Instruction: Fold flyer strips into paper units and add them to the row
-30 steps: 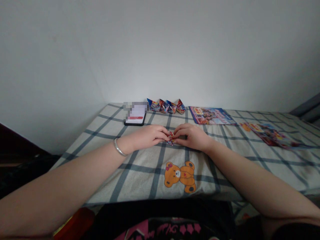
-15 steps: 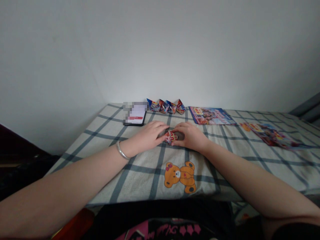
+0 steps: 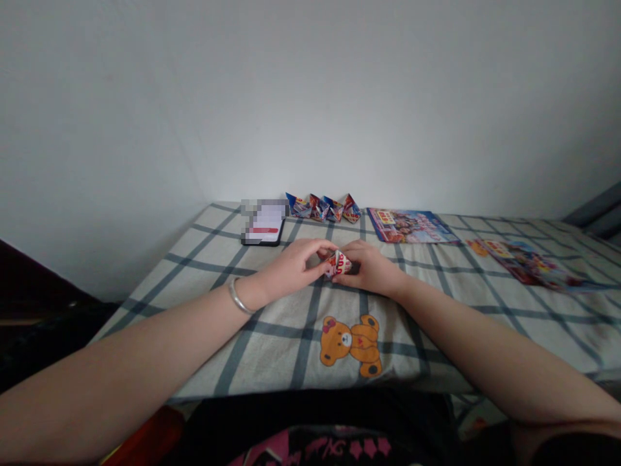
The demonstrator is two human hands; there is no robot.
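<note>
A small folded paper piece (image 3: 341, 263), printed in red, white and pink, is held between my two hands over the middle of the checked cloth. My left hand (image 3: 305, 264), with a silver bangle on the wrist, pinches its left side between thumb and fingers. From the right, my right hand (image 3: 372, 268) curls around the other side, thumb at the near edge. My fingers hide the far part of the paper. Beyond my hands, against the wall, stands a row of several folded paper shapes (image 3: 324, 208) in blue, red and white.
A phone (image 3: 263, 223) with a lit, partly blurred screen lies at the back left. A colourful printed booklet (image 3: 412, 225) lies at the back right, and another printed sheet (image 3: 538, 262) farther right. The checked tablecloth (image 3: 272, 353) carries a bear print near the front edge.
The folded paper has turned and lifted slightly, showing more of its red-lettered face. My left fingers have come closer to it. The things around it stay put.
</note>
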